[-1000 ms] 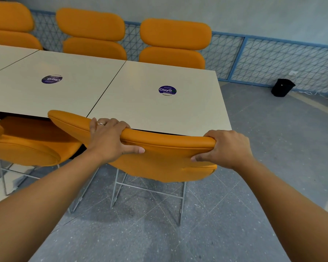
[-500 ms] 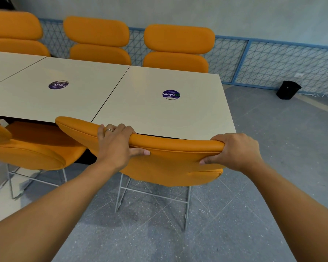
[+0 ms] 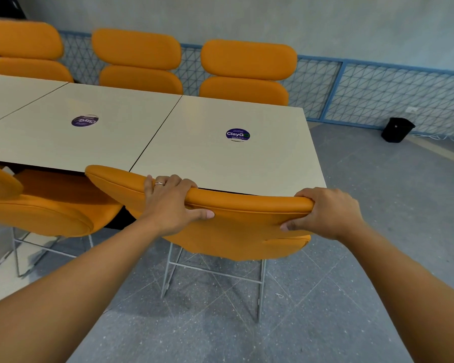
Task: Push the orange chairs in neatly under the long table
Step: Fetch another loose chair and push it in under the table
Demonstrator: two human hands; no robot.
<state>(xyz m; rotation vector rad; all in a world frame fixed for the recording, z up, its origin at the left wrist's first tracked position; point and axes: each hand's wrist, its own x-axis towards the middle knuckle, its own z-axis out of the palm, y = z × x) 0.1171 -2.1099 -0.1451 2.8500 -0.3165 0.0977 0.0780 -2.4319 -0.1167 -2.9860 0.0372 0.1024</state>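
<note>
My left hand (image 3: 168, 203) and right hand (image 3: 328, 213) gripped the orange chair (image 3: 241, 231); seat seemingly under the table (image 3: 220, 163); I advised pushing evenly, squarely.

Head view, looking down, close over hands (image 3: 247, 208).

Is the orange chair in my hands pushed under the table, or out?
Largely in: backrest of the orange padded chair reaches the edge of the long cream table; seat hidden.

arms outstretched — left hand (image 3: 169, 205) and right hand (image 3: 326, 213) grip the chair back (image 3: 247, 206), fingers curled over.
</note>
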